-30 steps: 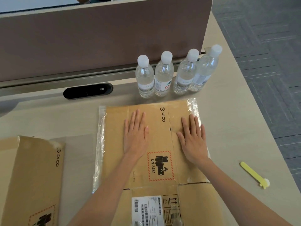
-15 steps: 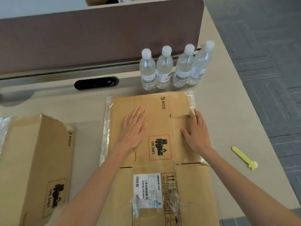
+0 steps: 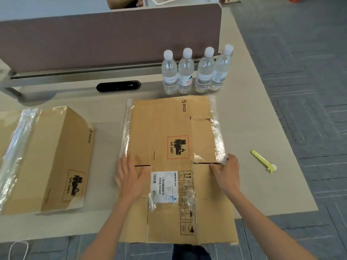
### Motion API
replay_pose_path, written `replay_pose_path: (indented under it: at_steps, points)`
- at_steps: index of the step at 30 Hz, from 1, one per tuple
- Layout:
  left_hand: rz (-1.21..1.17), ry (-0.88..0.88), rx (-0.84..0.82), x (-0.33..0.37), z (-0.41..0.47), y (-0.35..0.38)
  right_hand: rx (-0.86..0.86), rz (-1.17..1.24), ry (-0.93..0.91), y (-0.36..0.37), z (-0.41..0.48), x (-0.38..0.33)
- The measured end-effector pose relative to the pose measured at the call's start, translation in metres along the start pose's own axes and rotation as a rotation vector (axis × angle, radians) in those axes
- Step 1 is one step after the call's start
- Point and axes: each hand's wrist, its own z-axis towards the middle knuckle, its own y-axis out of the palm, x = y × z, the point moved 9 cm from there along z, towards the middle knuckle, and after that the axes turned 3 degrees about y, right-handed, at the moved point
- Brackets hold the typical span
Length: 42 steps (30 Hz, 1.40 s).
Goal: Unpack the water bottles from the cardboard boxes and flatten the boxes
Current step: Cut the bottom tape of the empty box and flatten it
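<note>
Flattened box [image 3: 169, 128] lies on the desk [image 3: 253, 119], near end overhanging. Left hand [image 3: 129, 175] rests open on it; right hand [image 3: 228, 175] looks to be pinching its taped edge. Could slide off if yanked. Second box [image 3: 47, 156] isn't flattened.

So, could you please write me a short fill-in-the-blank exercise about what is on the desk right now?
1. ____ water bottles stand in a row behind the flattened box.
2. The second box, not yet flattened, sits to the ____ of the flattened one.
3. The yellow tool lies on the desk beyond the ____ hand.
4. The left hand rests at the flattened box's ____ edge.

Missing words: four; left; right; left
</note>
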Motion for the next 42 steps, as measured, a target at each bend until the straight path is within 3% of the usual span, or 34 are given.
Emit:
replay_pose_path:
  at_steps: [4,8,15,19,24,27,33,36,42]
  points:
    - [-0.171,-0.223,0.122,-0.034,-0.025,-0.011,-0.032,0.143,0.156,-0.003,-0.008,0.021]
    - [-0.251,-0.180,0.092,-0.023,-0.026,-0.012,-0.113,0.311,0.340,-0.002,-0.003,0.032]
    - [-0.402,-0.241,0.101,-0.026,-0.023,-0.022,-0.324,0.605,0.489,0.008,0.000,0.018]
    - [-0.684,-0.267,0.090,-0.044,-0.017,-0.030,-0.491,0.632,0.435,0.011,0.002,0.001]
    - [-0.858,-0.327,0.110,-0.056,-0.019,-0.036,-0.475,0.683,0.295,-0.004,0.007,-0.032]
    - [-0.957,-0.353,0.068,-0.052,-0.022,-0.035,-0.506,0.719,0.206,-0.018,-0.004,-0.064]
    - [-1.171,-0.422,-0.064,-0.033,-0.030,-0.017,-0.675,0.770,0.200,-0.042,-0.024,-0.099]
    - [-1.277,-0.355,-0.204,0.001,-0.036,-0.013,-0.716,0.778,0.148,-0.058,-0.034,-0.121]
    - [-1.462,-0.230,-0.289,0.051,-0.039,-0.022,-0.786,0.767,-0.029,-0.084,-0.047,-0.155]
